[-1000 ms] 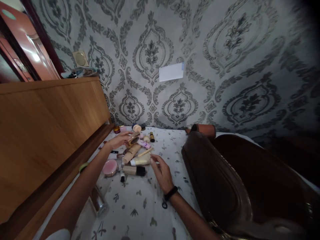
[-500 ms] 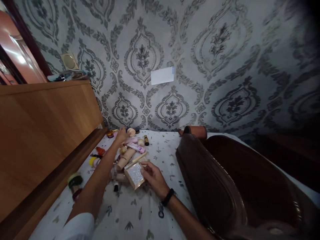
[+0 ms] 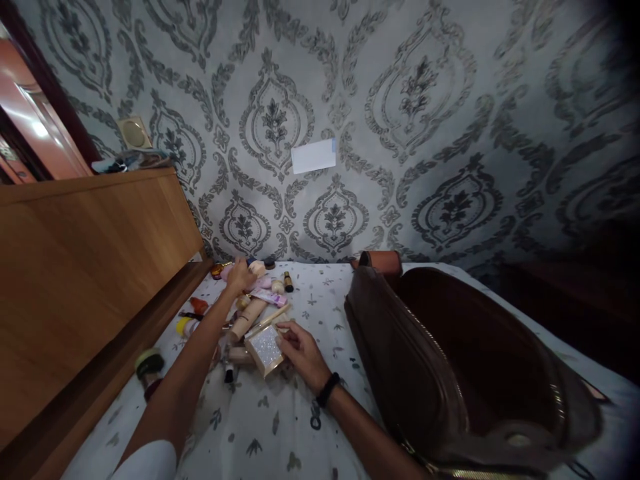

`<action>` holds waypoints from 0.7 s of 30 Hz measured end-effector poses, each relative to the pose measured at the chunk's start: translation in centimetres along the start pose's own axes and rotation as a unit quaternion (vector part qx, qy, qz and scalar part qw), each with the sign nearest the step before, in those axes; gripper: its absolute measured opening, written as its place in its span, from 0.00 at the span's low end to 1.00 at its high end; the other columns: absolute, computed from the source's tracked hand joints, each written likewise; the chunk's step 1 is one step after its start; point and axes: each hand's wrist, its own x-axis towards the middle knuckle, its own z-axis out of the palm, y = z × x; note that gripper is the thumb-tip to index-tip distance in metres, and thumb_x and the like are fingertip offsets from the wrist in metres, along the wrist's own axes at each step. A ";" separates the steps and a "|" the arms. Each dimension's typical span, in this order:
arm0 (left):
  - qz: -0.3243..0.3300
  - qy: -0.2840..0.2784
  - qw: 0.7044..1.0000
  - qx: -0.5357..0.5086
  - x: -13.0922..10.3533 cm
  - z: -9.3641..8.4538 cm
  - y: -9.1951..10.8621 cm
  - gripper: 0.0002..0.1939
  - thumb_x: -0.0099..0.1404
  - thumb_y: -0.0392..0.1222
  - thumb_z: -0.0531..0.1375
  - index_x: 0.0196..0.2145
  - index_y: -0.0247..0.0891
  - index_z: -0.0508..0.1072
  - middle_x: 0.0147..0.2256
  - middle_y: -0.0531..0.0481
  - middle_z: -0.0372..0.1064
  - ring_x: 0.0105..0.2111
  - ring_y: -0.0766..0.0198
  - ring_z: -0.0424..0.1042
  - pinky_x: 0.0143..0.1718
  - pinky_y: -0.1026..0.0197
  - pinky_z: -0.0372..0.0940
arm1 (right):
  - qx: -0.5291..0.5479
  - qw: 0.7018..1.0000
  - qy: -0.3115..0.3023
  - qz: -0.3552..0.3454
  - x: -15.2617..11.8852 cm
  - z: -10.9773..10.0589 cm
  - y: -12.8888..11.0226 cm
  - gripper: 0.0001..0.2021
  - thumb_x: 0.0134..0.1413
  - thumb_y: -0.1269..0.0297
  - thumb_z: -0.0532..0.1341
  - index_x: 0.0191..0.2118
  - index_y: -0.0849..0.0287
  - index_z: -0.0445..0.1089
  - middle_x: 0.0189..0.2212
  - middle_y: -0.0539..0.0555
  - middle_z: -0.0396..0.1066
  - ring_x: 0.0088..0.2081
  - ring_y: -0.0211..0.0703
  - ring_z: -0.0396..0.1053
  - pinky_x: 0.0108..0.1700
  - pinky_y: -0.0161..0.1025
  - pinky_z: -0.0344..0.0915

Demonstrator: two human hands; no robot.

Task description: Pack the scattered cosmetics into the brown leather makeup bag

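My right hand (image 3: 301, 353) grips a square glittery compact case (image 3: 265, 347) with a gold rim, thumb on its top, held over the near end of a heap of cosmetics. At the heap's far end my left hand (image 3: 240, 277) reaches down with curled fingers; whatever is in them is hidden. Close by its fingers lies a round beige item (image 3: 257, 269). Between my hands are a lilac-and-white tube (image 3: 269, 296), a beige tube (image 3: 248, 319) and a small dark bottle with a gold band (image 3: 289, 282). A black-tipped brush (image 3: 229, 372) lies near the compact case.
An open brown bag (image 3: 415, 373) stands on the right, with an orange-brown cylinder (image 3: 385, 262) behind it. A wooden panel (image 3: 100, 247) borders the left. Near it lie a green-topped container (image 3: 149, 363) and a yellow-capped item (image 3: 183, 325) on the leaf-patterned sheet (image 3: 280, 427).
The view has shifted slightly to the right. My right hand still holds the compact case, and my left hand stays at the heap's far end with only a slight movement.
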 end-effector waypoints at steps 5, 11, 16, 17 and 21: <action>0.132 0.038 0.990 -0.018 -5.2 -3.7 1.6 0.27 0.60 0.38 0.58 0.56 0.35 0.59 0.53 0.40 0.62 0.52 0.53 0.65 0.52 0.54 0.61 | -0.070 0.996 0.022 -0.053 0.0 0.1 -0.1 0.12 0.52 0.59 0.59 0.40 0.59 0.70 0.31 0.52 0.70 0.33 0.42 0.68 0.36 0.38 0.66; 0.274 0.089 0.958 -0.001 -13.4 -6.5 3.9 0.27 0.64 0.38 0.53 0.60 0.35 0.54 0.57 0.37 0.59 0.56 0.50 0.63 0.52 0.51 0.63 | -0.096 0.989 0.053 -0.100 -0.2 0.5 0.1 0.14 0.52 0.59 0.59 0.44 0.59 0.69 0.38 0.55 0.71 0.40 0.45 0.69 0.43 0.43 0.66; 0.319 0.097 0.943 0.006 -17.7 -7.6 4.4 0.26 0.64 0.35 0.52 0.60 0.34 0.55 0.57 0.36 0.59 0.56 0.51 0.63 0.52 0.51 0.65 | -0.089 0.983 0.073 -0.140 -1.3 0.6 -1.5 0.27 0.51 0.56 0.62 0.56 0.56 0.61 0.52 0.58 0.67 0.52 0.49 0.65 0.51 0.45 0.63; 0.326 0.097 0.940 0.000 -18.2 -7.8 4.5 0.26 0.65 0.35 0.52 0.61 0.34 0.55 0.57 0.36 0.59 0.56 0.51 0.62 0.52 0.50 0.65 | -0.086 0.981 0.071 -0.155 -1.5 0.6 -2.1 0.29 0.51 0.55 0.62 0.58 0.55 0.59 0.54 0.58 0.66 0.54 0.50 0.64 0.52 0.46 0.62; 0.340 0.086 0.936 -0.036 -20.0 -8.4 5.0 0.27 0.65 0.36 0.52 0.61 0.37 0.54 0.58 0.38 0.58 0.57 0.51 0.61 0.53 0.50 0.64 | -0.079 0.981 0.071 -0.165 -2.3 0.3 -4.8 0.32 0.49 0.56 0.63 0.59 0.57 0.57 0.55 0.59 0.65 0.54 0.50 0.64 0.51 0.45 0.64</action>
